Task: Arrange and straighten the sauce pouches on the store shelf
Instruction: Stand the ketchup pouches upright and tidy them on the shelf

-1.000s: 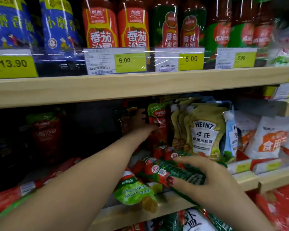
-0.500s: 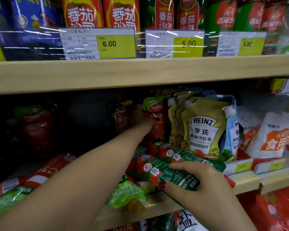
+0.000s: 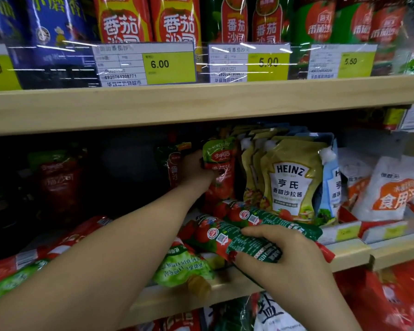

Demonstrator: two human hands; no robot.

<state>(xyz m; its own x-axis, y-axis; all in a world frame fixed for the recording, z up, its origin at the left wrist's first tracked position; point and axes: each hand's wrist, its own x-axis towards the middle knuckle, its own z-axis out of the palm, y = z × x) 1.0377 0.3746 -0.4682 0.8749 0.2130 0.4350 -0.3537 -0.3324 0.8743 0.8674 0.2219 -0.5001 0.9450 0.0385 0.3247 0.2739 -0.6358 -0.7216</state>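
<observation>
A: How far along does the shelf [image 3: 237,289] look?

B: Partway, I'd say. The Heinz pouches [image 3: 289,185] stand upright in a row, but some tomato pouches [image 3: 261,218] lie flat at the front. A green pouch [image 3: 183,266] lies with its cap at the edge, and red packs [image 3: 31,259] sprawl to the left.

A: And the hands?

B: Well apart. The left hand [image 3: 196,172] reaches deep in, arm stretched, gripping an upright pouch [image 3: 219,168] just beside the Heinz row. The right hand [image 3: 282,256] — nearer the front — clamps thumb and fingers round the nearest flat pouch [image 3: 244,242].
</observation>
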